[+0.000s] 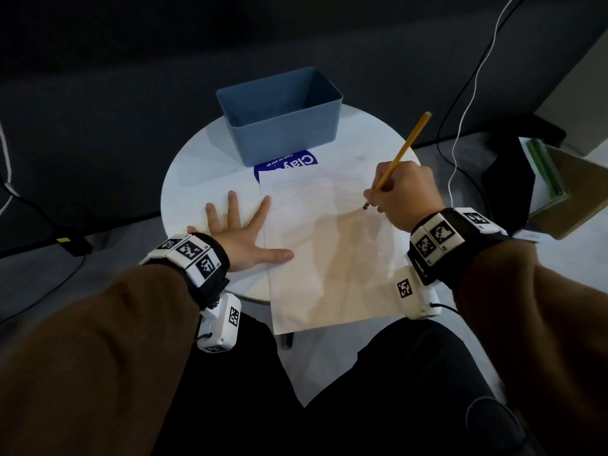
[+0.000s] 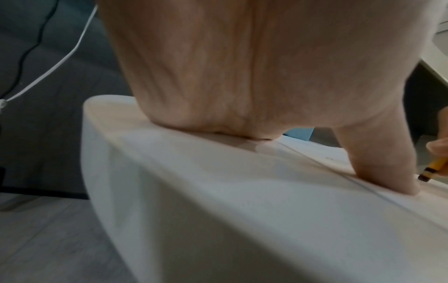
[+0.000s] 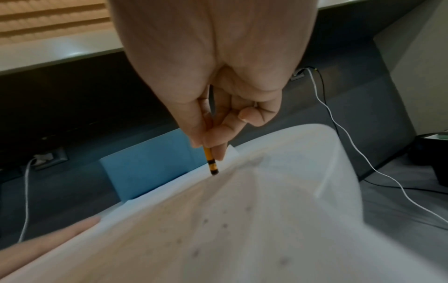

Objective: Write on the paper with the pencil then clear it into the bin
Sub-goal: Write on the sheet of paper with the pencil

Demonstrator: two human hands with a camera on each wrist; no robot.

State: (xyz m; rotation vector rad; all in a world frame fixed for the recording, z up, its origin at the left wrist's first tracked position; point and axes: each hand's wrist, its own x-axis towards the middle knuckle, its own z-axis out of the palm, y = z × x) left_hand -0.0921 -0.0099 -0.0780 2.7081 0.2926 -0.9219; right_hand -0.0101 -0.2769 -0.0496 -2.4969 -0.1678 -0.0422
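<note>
- One paper (image 1: 329, 245) lies on one round white table (image 1: 204, 179), its long side running from 6 to 12 o'clock; its near end overhangs the table's near rim.
- The sheet covers the table's centre and 3 o'clock side. Faint printed lines show near its far end; I cannot read them.
- One pencil (image 1: 399, 156) is pinched in the right hand (image 1: 406, 195), fingers and thumb curled tight round the lower shaft.
- The pencil's dark banded end points down at the paper near its 2 o'clock part, and its other end slants up toward 1 o'clock. Whether the lower end touches the sheet I cannot tell.
- In the right wrist view the same pencil (image 3: 210, 160) sticks out below the fingertips (image 3: 219, 153), its black-and-yellow end at the sheet's surface.
- The left hand (image 1: 243, 232) lies flat at the table's 8 o'clock side, fingers spread and straight, holding nothing.
- Its thumb and forefinger press on the paper's left edge; the other fingers rest on bare tabletop.
- One blue bin (image 1: 279, 116) stands at the table's 12 o'clock edge, just beyond the paper's far end. What shows of its inside holds nothing.
- One blue sticker (image 1: 296, 161) with white lettering shows between bin and paper, partly under both.
- Two wrist bands with black-and-white markers, one per arm; two brown sleeves.
- Two cables on the floor at 2 o'clock, one white (image 1: 473, 93), one black.
</note>
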